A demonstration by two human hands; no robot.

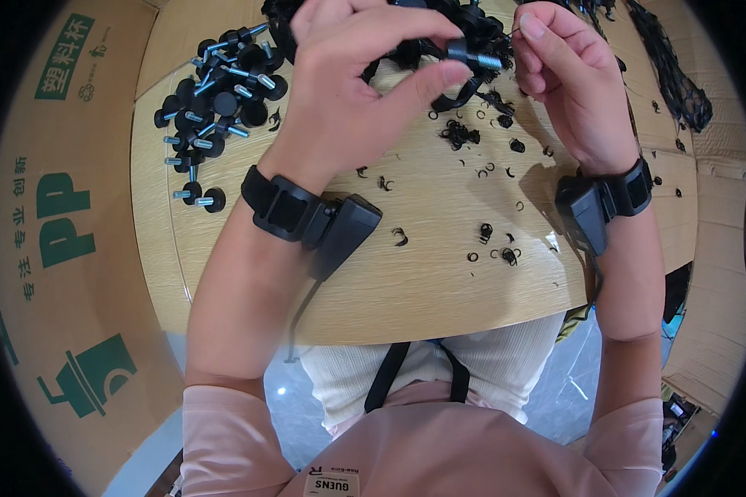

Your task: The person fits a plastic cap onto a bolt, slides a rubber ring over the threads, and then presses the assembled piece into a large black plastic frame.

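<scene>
My left hand (pixel 348 87) is closed in a pinch at the far middle of the table, thumb and forefinger on the black round head of a threaded stud foot (pixel 482 60). Its silvery threaded stud points right, toward my other hand. To the right of it, my right hand (pixel 568 79) is also closed, thumb against forefinger, with a thin black strip (pixel 514 33) showing at the fingertips. A heap of similar stud feet (pixel 224 103), black heads with bright studs, lies left of my left hand. Behind and partly hidden by my left hand is a dark tangled pile (pixel 406 50).
Small black curled scraps (pixel 458 134) are scattered over the light wooden table (pixel 439 298). A bunched black net-like bag (pixel 671 79) lies at the far right. Tall cardboard (pixel 83 315) with green print stands along the left, and more cardboard (pixel 725 224) on the right.
</scene>
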